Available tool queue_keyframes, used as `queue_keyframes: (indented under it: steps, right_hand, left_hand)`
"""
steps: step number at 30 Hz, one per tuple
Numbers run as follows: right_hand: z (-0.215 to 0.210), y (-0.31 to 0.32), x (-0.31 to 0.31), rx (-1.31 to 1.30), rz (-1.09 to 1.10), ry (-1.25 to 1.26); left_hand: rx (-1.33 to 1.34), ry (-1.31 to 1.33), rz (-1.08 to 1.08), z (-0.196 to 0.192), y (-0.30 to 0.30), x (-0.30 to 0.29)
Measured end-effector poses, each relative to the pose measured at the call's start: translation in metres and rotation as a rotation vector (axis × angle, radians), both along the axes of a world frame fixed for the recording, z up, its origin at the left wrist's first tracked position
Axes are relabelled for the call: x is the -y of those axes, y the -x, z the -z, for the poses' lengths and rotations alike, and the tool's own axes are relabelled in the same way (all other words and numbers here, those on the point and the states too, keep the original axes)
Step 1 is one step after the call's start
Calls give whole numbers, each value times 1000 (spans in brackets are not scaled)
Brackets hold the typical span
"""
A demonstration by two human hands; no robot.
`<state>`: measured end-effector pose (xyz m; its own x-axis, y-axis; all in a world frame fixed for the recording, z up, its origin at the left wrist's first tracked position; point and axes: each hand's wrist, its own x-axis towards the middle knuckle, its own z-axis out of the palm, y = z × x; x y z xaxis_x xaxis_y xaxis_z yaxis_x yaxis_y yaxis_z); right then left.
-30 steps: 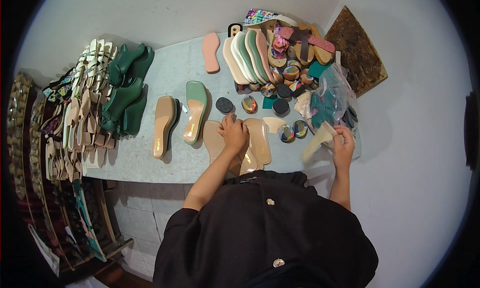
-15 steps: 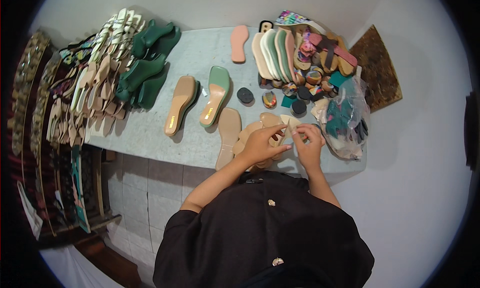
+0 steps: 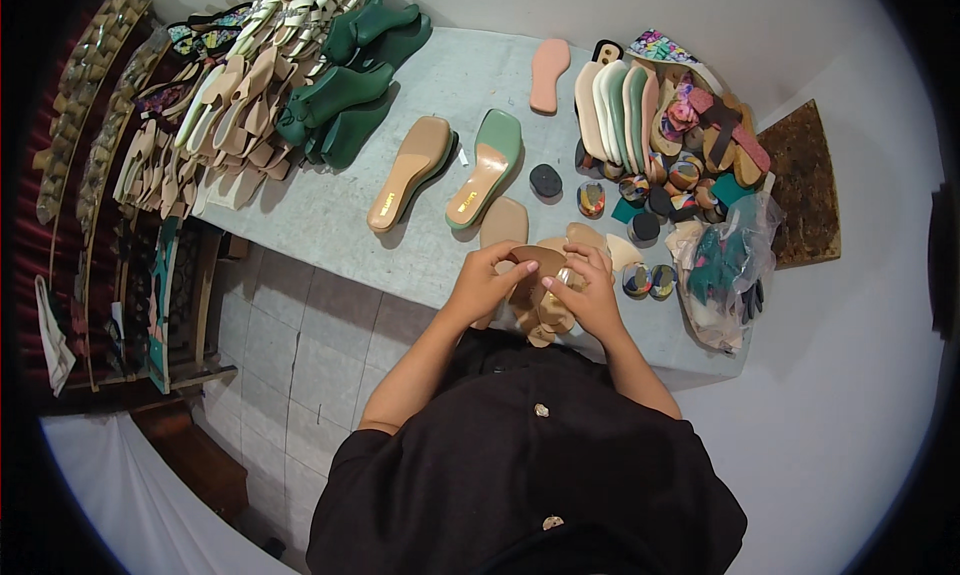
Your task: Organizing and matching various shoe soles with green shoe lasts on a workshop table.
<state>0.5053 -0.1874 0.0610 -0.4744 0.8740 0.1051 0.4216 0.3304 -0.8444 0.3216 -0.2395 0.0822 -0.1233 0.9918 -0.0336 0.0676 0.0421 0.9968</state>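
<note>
Judging from the head view, the only one available, the work appears to be at an early or middle stage: one tan sole piece (image 3: 537,262) is held up just above the near edge of the pale grey table (image 3: 330,225), and it is gripped by both hands at once. The left hand (image 3: 487,281) is closed around its left end, thumb on top and fingers curled beneath, while the right hand (image 3: 590,293) is pinched onto its right end, where a small pale part, too small to be told apart, is pressed between the fingertips. The piece is seen as a thin, flat, foot-shaped leaf of brown-tan material, slightly bowed between the hands. Directly under it, a small heap of similar beige insoles (image 3: 545,315) is lain on the table, and these are judged to be waiting their turn. Further back, a tan sandal sole (image 3: 412,171) and a green sandal sole (image 3: 486,167) are set side by side, apparently more complete, with a bare beige insole (image 3: 503,222) just beside the green one. Dark oval heel pieces (image 3: 545,180) and patterned ones (image 3: 650,280) are scattered near the right hand, and a clear plastic bag (image 3: 725,265) of green and dark parts is slumped at the table's right end. Stacked soles (image 3: 610,105) are propped at the far right, green shoe forms (image 3: 350,85) and strappy sandals (image 3: 250,85) at the far left. How many pieces are finished cannot be told
</note>
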Motion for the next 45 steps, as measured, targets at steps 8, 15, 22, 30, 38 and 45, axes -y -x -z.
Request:
queue_keyframes:
  steps: [8, 15, 22, 30, 38, 45]
  right_hand:
    - [5, 20, -9, -21, 89, 1]
    - [20, 23, -15, -10, 157, 46]
    - [27, 49, 1, -37, 126, 119]
    - [16, 66, 19, 27, 181, 97]
    - [30, 64, 31, -27, 173, 144]
    - [53, 89, 20, -341, 48, 384]
  left_hand:
    - [-279, -86, -176, 14, 44, -7]
    - [-772, 458, 42, 66, 68, 33]
    - [-884, 497, 79, 67, 36, 51]
    - [-996, 283, 6, 97, 47, 59]
    - [-996, 81, -181, 118, 65, 71]
    - [-929, 88, -202, 122, 64, 79]
